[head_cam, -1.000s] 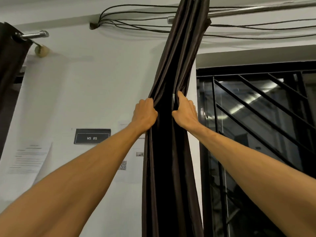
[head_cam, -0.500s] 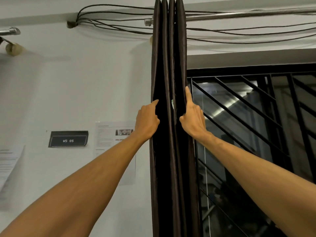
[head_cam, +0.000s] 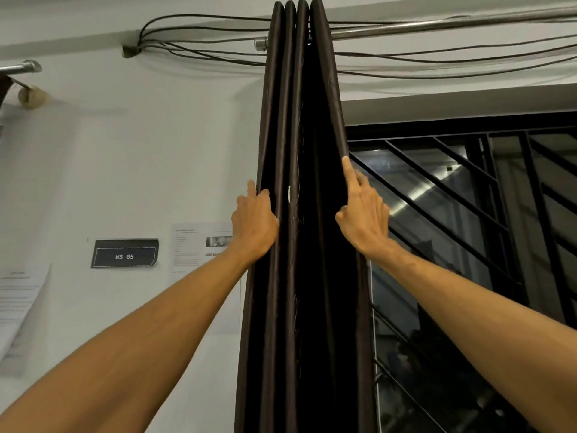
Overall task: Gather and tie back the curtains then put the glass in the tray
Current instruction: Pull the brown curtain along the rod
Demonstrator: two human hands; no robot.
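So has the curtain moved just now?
Yes. The curtain swung right, away from the WS 05 sign, and now hangs straight under the rod.

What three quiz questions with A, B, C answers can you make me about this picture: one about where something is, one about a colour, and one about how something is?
1. Where is the WS 05 sign?
A. on the wall, left of the curtain
B. on the window glass
C. on the ceiling

2. What colour is the curtain?
A. white
B. very dark brown
C. yellow

3. How is the curtain hanging?
A. spread across the whole window
B. lying on the floor
C. gathered into a narrow bundle of folds

Answers:
1 A: the sign sits on the pale wall, left of the cloth.
2 B: the folds look dark brown, almost black.
3 C: the left hand and right hand press its two sides, and the window beside it is uncovered.
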